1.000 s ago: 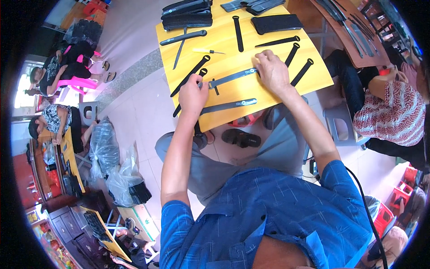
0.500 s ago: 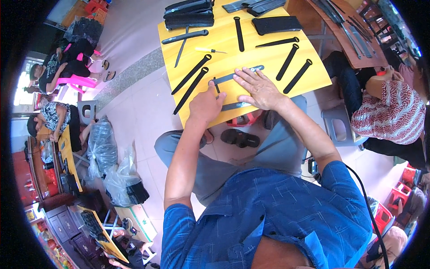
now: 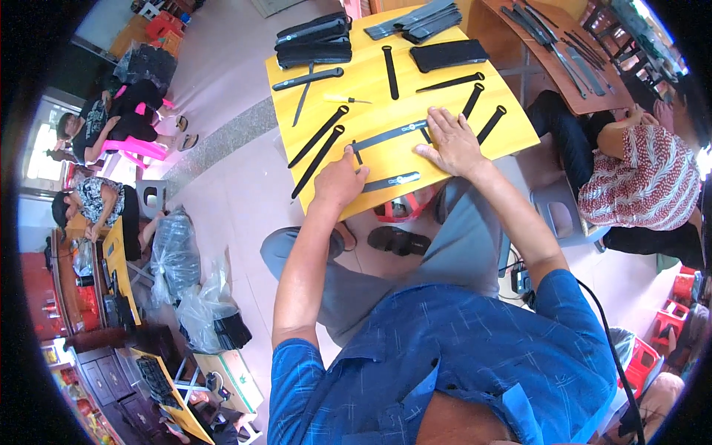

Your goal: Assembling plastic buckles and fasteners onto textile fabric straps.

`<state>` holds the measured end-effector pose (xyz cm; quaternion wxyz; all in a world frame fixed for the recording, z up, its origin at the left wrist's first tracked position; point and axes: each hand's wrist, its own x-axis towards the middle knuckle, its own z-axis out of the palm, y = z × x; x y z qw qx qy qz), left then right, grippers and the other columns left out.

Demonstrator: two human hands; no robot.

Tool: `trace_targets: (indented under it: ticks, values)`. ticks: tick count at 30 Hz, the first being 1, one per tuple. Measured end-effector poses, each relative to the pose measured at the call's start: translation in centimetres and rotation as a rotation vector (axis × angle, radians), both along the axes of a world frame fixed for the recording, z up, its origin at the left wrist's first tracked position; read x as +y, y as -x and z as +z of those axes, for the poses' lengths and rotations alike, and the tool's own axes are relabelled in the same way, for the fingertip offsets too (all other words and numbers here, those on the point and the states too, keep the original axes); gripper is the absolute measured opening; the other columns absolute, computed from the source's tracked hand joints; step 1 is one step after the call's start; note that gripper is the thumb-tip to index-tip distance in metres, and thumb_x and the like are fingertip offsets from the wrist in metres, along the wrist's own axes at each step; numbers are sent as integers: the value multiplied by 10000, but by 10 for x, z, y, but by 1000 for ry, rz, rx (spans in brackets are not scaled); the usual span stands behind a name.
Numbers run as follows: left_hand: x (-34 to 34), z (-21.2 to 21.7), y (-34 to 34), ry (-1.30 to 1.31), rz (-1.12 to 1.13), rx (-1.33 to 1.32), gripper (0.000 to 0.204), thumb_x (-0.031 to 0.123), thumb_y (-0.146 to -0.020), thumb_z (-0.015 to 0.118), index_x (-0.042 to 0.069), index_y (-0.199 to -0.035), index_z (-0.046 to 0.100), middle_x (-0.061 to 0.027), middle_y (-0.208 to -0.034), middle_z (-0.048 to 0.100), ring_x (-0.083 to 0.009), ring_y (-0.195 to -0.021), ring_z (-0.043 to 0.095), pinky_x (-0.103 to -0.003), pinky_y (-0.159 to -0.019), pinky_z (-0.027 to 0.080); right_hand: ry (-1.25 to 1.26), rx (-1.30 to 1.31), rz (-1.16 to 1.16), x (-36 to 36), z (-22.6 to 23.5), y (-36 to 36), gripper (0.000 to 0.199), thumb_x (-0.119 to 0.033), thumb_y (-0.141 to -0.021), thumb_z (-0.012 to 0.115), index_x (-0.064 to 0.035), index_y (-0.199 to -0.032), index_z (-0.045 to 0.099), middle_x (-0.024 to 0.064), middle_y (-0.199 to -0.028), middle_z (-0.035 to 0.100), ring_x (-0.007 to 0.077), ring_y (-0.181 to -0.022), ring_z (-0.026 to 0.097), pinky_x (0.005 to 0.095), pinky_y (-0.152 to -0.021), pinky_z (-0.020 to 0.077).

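Note:
On a yellow table [image 3: 371, 85], my left hand [image 3: 340, 179] rests closed at the near edge, fingers on the handle end of a long knife blade [image 3: 389, 136]. My right hand [image 3: 452, 142] lies flat with fingers spread, pressing on the other part of that blade. A second dark blade [image 3: 391, 181] lies between my hands near the table edge. Two long black sheaths [image 3: 320, 148] lie side by side to the left of my left hand. More black sheaths [image 3: 482, 111] lie just beyond my right hand.
Stacks of black sheaths [image 3: 313, 41] and a flat black case [image 3: 449, 53] sit at the table's far side. A person in a patterned shirt [image 3: 641, 185] sits at the right by a brown table [image 3: 571, 52]. Plastic bags [image 3: 185, 282] and seated people [image 3: 111, 126] are on the left.
My right hand has slid from the table's near edge up onto the long blade. My left hand has moved a little to the right and nearer the edge.

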<state>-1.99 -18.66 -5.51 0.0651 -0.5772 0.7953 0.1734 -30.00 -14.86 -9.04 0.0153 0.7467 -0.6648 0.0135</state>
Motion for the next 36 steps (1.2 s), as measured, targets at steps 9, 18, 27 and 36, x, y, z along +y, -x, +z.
trace_targets:
  ticks: [9, 18, 27, 36]
  values:
    - [32, 77, -2, -367, 198, 1027, 503, 361, -1048, 487, 17, -1413, 518, -122, -792, 677, -181, -685, 670, -310, -673, 555, -113, -1060, 242, 51, 61, -81, 550, -339, -981, 623, 9, -1392, 517, 178, -1331, 605, 328, -1233, 582, 427, -1051, 464]
    - [55, 77, 1, -402, 270, 1517, 486, 398, -1081, 427, 6, -1314, 598, -75, -901, 698, -123, -838, 635, -272, -785, 509, -816, -1876, 67, 93, 83, -120, 319, -272, -1041, 581, -26, -1233, 649, 110, -1081, 722, 153, -974, 678, 285, -860, 530]
    - [106, 102, 13, -87, -106, 1267, 481, 348, -1099, 385, -18, -1308, 617, -100, -1023, 729, -182, -951, 659, -321, -895, 505, -70, -1242, 312, 101, 56, -115, 219, -128, -965, 608, -17, -1139, 682, 130, -1113, 697, 269, -1074, 644, 378, -931, 510]
    - [164, 111, 33, 422, -554, 829, 428, 259, -931, 626, 5, -1275, 629, -195, -1207, 642, -386, -1220, 550, -488, -1044, 419, -210, -1470, 404, 113, 73, -93, 270, -173, -926, 636, -37, -1153, 685, 122, -1127, 690, 280, -1075, 648, 390, -977, 512]
